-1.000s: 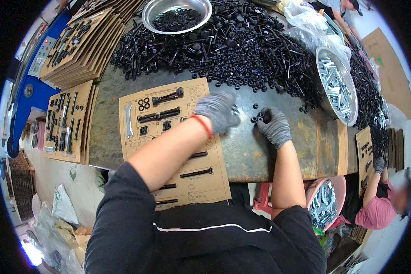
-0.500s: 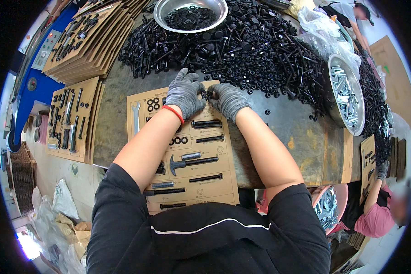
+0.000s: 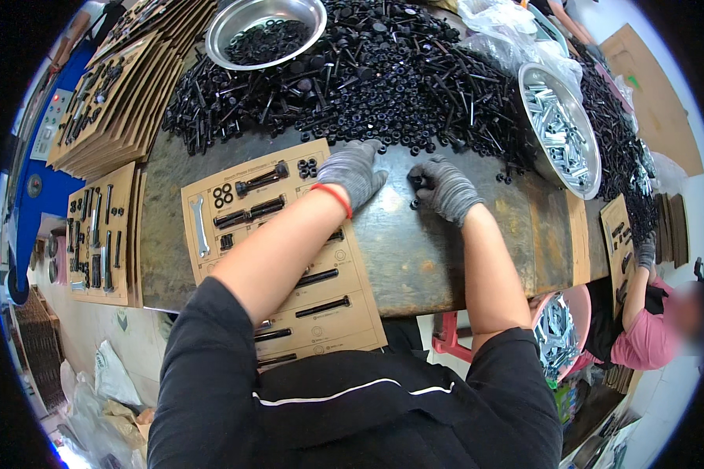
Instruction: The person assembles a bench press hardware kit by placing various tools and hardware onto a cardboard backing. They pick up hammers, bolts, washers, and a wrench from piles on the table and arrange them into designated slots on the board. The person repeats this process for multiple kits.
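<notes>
Both of my hands wear grey knit gloves. My left hand (image 3: 353, 173) rests over the upper right edge of the cardboard parts board (image 3: 203, 289), its fingers stretched toward the pile of black nuts (image 3: 391, 117) and its thumb apart. My right hand (image 3: 448, 190) is on the metal tabletop right of the board, fingers curled round a few black nuts (image 3: 417, 181). One loose nut lies just below its fingertips. Mounted on the board are a silver wrench (image 3: 200, 227), black washers (image 3: 223, 195), nuts (image 3: 307, 168) and several black bolts (image 3: 249, 213). My left forearm hides the board's middle.
A steel bowl of black washers (image 3: 225, 56) stands in the pile of black bolts (image 3: 242, 102). A steel bowl of silver parts (image 3: 526, 117) tilts at the right. Stacked filled boards (image 3: 105, 133) stand left. At far right, a person in pink (image 3: 645, 336) handles another board.
My hands, close together over the board before, are now apart, the right one on the tabletop right of the board. The whole view has shifted, so things appear further left.
</notes>
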Motion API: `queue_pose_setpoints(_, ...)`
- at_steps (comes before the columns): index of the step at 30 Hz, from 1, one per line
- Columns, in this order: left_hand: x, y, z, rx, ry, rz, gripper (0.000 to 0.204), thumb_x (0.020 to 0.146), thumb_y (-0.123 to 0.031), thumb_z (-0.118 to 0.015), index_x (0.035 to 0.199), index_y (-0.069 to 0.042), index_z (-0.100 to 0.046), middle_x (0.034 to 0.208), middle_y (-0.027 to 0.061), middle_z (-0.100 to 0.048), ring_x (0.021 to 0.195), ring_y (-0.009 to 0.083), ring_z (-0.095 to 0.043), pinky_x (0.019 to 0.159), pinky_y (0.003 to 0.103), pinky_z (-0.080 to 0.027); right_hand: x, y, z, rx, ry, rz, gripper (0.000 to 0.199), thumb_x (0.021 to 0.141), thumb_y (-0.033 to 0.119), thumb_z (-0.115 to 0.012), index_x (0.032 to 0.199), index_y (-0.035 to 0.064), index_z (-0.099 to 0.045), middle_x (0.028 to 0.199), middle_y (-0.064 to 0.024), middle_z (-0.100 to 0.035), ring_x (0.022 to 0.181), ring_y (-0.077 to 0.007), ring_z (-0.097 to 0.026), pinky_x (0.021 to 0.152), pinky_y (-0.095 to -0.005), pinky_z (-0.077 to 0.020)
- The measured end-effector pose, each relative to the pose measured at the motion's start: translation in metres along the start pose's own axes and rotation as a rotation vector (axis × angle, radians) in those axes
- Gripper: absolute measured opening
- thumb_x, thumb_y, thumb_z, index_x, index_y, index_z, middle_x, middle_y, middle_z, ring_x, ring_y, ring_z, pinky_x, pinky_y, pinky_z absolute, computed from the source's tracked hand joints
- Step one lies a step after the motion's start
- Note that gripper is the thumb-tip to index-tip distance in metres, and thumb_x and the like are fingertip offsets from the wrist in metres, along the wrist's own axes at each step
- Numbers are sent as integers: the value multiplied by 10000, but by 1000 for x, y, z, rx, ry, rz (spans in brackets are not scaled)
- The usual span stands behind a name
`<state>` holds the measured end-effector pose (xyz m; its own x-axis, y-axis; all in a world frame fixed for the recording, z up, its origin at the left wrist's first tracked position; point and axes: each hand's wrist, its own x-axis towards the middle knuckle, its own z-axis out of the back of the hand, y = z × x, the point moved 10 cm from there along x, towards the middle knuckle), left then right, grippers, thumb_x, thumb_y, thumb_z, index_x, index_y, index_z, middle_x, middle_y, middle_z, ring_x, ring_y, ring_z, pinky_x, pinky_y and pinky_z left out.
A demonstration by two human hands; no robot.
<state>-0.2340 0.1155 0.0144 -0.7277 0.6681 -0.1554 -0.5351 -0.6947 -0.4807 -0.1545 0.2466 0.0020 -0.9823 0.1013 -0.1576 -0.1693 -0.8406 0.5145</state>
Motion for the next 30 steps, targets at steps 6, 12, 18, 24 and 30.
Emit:
queue_pose_setpoints(6,27,-9,-19,40,-4,22,376,822,-297,-665,1107,-56,-623,1153,196,-607,1042,338,-604,886,413,-491,-25,1,7,40,-116,108,291,703,12,-717,981,67,-654,943,-128,-607,880,-301,-614,831,-361,-511)
queue_pose_setpoints(12,1,-5,-23,-41,-16,-95,323,806,-233,-680,1047,-21,-639,1009,192,-655,971,338,-630,878,402,-496,-25,5,-9,-3,70,60,289,790,243,-693,1037,96,-668,1054,-183,-614,970,-348,-609,863,-419,-501)
queue_pose_setpoints(18,9,-2,-1,59,-202,130,562,821,-264,-676,1310,-53,-497,1271,204,-537,1142,346,-558,974,400,-465,-17,-15,4,-29,-99,-167,306,852,315,-618,1051,87,-661,1041,-211,-622,971,-364,-608,884,-429,-489)
queue_pose_setpoints(24,18,0,-6,72,-123,105,448,834,-270,-660,1223,-66,-572,1193,197,-587,1087,341,-582,933,417,-474,-26,7,-10,-8,33,76,265,807,233,-652,1025,84,-666,1023,-196,-628,978,-352,-601,885,-411,-493)
queue_pose_setpoints(30,-2,-4,-14,115,-90,-26,288,845,-256,-615,1023,-34,-663,1043,210,-639,988,368,-609,889,427,-487,-25,12,-15,13,10,74,252,762,118,-688,1012,96,-673,1002,-175,-636,982,-353,-588,888,-406,-493)
